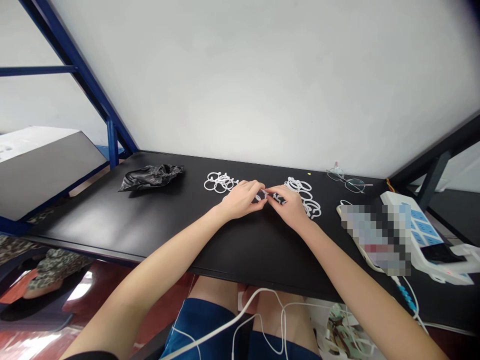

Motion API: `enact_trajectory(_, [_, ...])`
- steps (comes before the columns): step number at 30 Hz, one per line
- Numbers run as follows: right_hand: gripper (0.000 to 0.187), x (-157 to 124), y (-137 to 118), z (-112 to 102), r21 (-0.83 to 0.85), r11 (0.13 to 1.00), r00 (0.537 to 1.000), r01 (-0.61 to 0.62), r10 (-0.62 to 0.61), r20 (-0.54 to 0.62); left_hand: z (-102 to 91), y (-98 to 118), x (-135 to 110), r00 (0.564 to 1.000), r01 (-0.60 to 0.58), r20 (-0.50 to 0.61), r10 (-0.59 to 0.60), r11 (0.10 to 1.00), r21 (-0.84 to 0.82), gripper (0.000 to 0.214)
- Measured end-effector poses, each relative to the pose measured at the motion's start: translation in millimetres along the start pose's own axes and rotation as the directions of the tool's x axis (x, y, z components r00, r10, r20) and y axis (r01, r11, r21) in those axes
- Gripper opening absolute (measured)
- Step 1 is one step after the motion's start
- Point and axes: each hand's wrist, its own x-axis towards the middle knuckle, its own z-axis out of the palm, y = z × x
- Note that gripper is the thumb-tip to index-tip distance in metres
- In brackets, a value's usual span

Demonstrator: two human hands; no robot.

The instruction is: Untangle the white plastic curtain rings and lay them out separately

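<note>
Pinching a white ring (265, 194) from both sides: left hand (243, 199) thumb and fingers on one edge, right hand (288, 204) fingertips on the other. Ring sits between the two grips, mostly hidden, above the black table (168, 220). Left ring pile (224, 180) just past left hand; right ring pile (296, 184) just beside right hand.
</note>
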Motion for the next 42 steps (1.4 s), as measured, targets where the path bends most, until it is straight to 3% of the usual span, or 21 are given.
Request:
enact_trajectory(11, [0.006,1.1,-5.0,-1.8,-0.010,0.999,0.999,-0.031,0.031,-0.029,-1.4,-1.1,-0.5,1.000,0.004,0.028,-0.004,1.000,0.021,0.037])
enact_trajectory(42, [0.006,2.6,-7.9,-2.7,-0.027,1.000,0.998,-0.007,0.006,-0.067,1.3,-3.6,-0.5,1.000,-0.001,0.016,-0.001,0.997,0.079,0.032])
